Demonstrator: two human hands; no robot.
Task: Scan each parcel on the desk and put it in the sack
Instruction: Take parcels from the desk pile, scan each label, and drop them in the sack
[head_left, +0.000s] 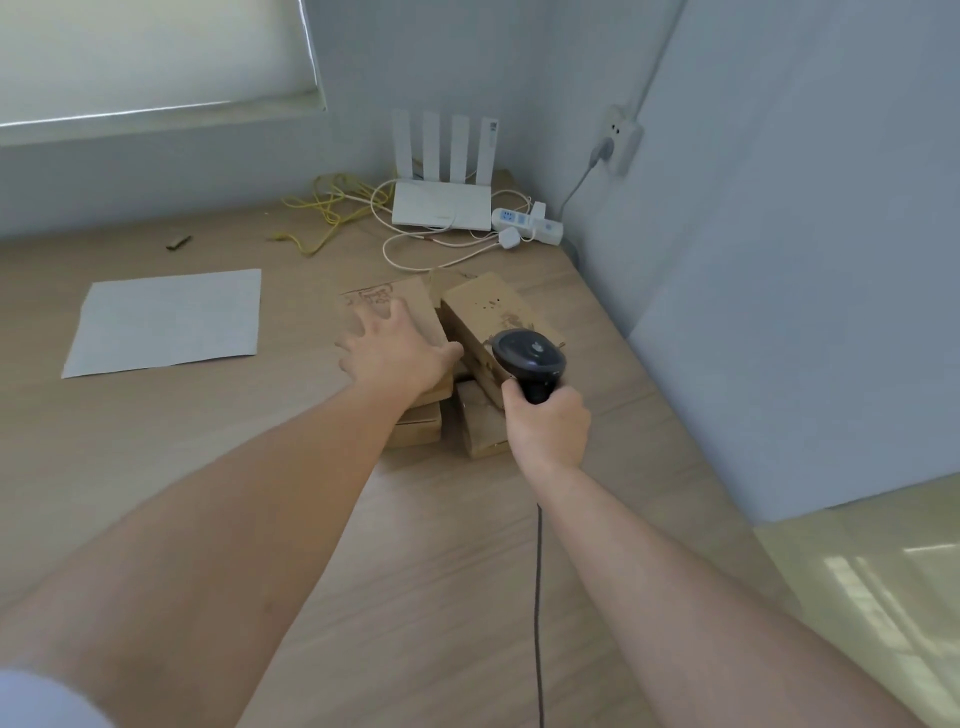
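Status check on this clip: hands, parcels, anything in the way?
Left hand flat on top parcel, fingers spread. Right hand grips scanner over the pile. Sack not in view. Nothing blocking.

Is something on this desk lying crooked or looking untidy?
Yes. The cardboard parcels lie in a loose heap, one tilted against the others. Behind them, yellow cable and white cords sprawl tangled beside the router. A small brown scrap lies alone.
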